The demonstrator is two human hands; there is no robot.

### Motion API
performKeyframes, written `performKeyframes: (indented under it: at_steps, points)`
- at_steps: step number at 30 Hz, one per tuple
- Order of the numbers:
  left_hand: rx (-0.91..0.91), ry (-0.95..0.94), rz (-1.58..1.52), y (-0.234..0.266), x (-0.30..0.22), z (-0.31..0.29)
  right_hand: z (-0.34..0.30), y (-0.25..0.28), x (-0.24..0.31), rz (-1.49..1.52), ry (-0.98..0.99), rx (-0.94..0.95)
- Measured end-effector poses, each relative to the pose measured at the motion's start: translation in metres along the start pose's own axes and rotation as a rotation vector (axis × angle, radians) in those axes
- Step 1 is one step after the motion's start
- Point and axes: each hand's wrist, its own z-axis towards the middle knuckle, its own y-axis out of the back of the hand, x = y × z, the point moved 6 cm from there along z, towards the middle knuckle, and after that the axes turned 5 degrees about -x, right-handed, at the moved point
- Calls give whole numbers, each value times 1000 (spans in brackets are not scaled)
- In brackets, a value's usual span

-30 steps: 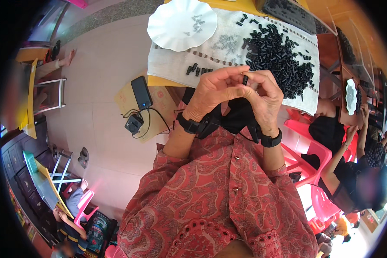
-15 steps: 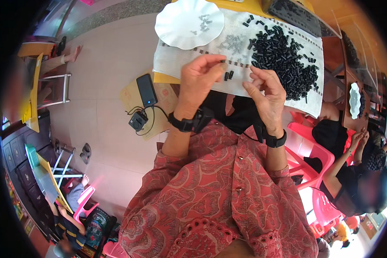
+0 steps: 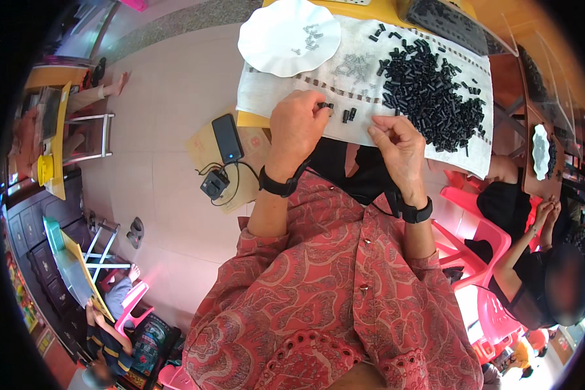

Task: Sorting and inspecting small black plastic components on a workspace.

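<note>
My left hand (image 3: 298, 127) is closed, with a small black tubular piece (image 3: 327, 105) pinched between thumb and fingertips just over the white cloth (image 3: 266, 91). Two or so similar black pieces (image 3: 349, 116) stand close together on the cloth between my hands. To their right, my right hand (image 3: 400, 149) has its thumb and forefinger pressed together near the cloth; anything in that pinch is too small to make out. Beyond it spreads a big heap of black pieces (image 3: 429, 94). A loose cluster of small clear pieces (image 3: 354, 67) lies left of the heap.
A white wavy-rimmed plate (image 3: 260, 49) with several clear pieces stands at the far left of the table. A clear-sided tray (image 3: 445, 26) of black pieces is at the back. Left of the table lie a phone (image 3: 226, 138) and a cabled device (image 3: 213, 185). Another person (image 3: 526, 260) sits at right.
My left hand has lowered and moved left with the black piece, away from my right hand. My right fingers have closed together and come down toward the cloth.
</note>
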Motion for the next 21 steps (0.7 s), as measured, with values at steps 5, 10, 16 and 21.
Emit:
performKeyframes:
  at_steps: [5, 10, 16, 21]
  points:
    - [-4, 25, 194, -4, -6, 0, -2, -2, 0, -11, 16, 26]
    - [-117, -124, 166, -8, -14, 3, -5, -3, -2, 12, 32, 37]
    - [-166, -215, 310, -14, -20, 18, -8, -4, -3, 27, 30, 43]
    - [-62, -220, 388, -26, -21, 30, -10, -5, -7, 63, 15, 46]
